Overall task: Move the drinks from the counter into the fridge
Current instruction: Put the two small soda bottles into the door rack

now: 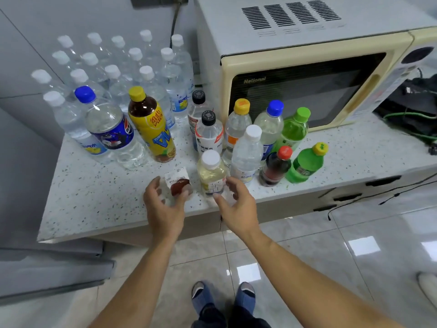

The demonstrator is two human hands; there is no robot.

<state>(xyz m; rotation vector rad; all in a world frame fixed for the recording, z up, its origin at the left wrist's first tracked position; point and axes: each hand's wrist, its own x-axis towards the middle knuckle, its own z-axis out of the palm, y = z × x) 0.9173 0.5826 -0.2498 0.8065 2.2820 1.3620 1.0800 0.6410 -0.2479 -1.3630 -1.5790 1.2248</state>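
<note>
Several drink bottles stand on a speckled white counter [99, 200]. Nearest the front edge are a small bottle with a dark red cap [179, 183] and a pale yellow tea bottle with a white cap [211, 171]. My left hand [163, 204] is spread around the small red-capped bottle, fingers apart, thumb tip close to it. My right hand [236, 200] is open just right of the pale yellow bottle, fingertips near its label. Behind stand a yellow-labelled tea bottle [151, 126], a blue-capped Pepsi bottle [111, 129], green soda bottles [294, 129] and a red-capped cola bottle [275, 166].
A cream microwave [307, 74] fills the back right of the counter. A pack of clear water bottles [113, 65] stands at the back left. Dark cables [411, 107] lie right of the microwave. A grey fridge side [47, 268] is at lower left above a tiled floor.
</note>
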